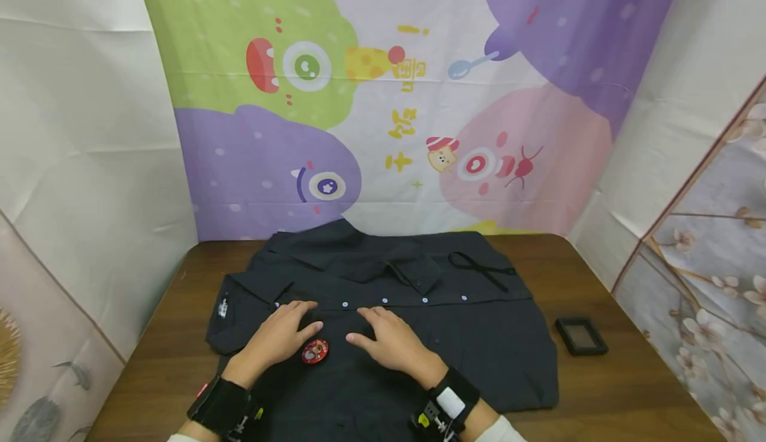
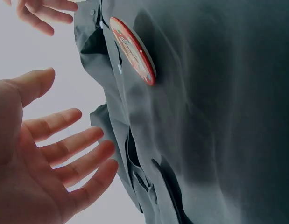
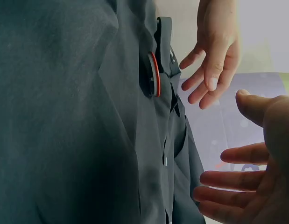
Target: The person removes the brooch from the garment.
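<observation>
A dark button-up shirt (image 1: 491, 355) lies spread on the table, with a row of small white buttons across it. A round red badge (image 1: 314, 351) with a printed picture is on the shirt between the two hands; in the left wrist view the badge (image 2: 132, 50) sits against the cloth at an angle. My left hand (image 1: 276, 337) hovers just beside the badge, fingers spread and relaxed, holding nothing. On the badge's other side, my right hand (image 1: 395, 343) is likewise relaxed over the shirt, its palm free in the right wrist view.
A small black square frame (image 1: 580, 335) rests on the wooden table (image 1: 164, 362) right of the shirt. A thin black ribbon (image 1: 481, 269) lies across the shirt's upper right. Behind the table hangs a cartoon-printed cloth (image 1: 383, 203), with white sheets at both sides.
</observation>
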`<control>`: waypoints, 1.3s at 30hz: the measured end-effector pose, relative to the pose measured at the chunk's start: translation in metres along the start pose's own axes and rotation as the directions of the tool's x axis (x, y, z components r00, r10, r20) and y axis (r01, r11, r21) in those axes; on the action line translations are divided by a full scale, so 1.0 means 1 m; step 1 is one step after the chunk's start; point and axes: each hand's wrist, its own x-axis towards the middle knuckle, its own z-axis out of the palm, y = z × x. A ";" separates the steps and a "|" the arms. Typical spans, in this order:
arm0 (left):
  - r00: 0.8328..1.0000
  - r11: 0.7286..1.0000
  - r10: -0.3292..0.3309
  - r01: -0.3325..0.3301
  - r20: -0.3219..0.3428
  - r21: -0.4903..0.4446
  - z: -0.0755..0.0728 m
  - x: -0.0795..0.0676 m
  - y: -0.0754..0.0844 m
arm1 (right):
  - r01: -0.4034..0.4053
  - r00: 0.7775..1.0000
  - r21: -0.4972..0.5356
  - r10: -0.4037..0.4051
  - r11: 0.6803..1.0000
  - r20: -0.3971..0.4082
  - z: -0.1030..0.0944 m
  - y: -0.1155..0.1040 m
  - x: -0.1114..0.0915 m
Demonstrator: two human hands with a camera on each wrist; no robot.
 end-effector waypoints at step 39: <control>0.999 0.999 -0.039 0.039 -0.010 -0.016 0.003 -0.009 -0.011 | 0.062 0.998 -0.009 -0.061 0.998 0.021 0.016 -0.011 0.006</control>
